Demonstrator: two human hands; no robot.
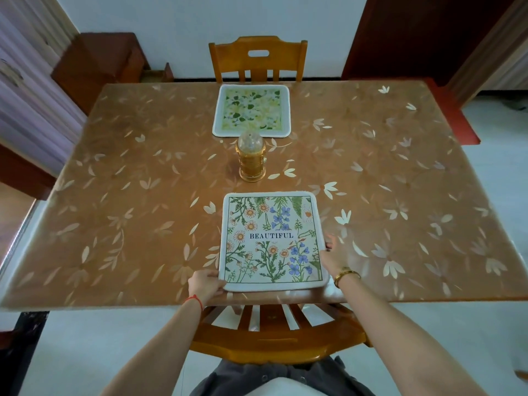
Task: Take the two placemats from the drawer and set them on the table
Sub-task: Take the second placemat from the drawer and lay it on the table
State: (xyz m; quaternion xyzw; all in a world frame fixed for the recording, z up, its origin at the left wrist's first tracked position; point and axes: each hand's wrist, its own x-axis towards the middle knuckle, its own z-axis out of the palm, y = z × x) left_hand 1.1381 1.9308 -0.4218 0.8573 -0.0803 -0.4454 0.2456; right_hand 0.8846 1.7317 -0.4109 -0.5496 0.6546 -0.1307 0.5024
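Observation:
A square placemat printed with wildflowers and the word BEAUTIFUL (272, 241) lies flat near the table's front edge. My left hand (206, 284) grips its near left corner, thumb on top. My right hand (334, 257) is at the mat's right edge, fingers against it; its grip is partly hidden. A second placemat with a green and yellow flower print (251, 110) lies flat at the far side of the table (137, 195), in front of the far chair.
A gold lantern with a clear dome (251, 157) stands mid-table between the two mats. A wooden chair (258, 60) stands at the far side, another (274, 335) directly below my arms. A brown cabinet (97, 64) with an open drawer stands back left.

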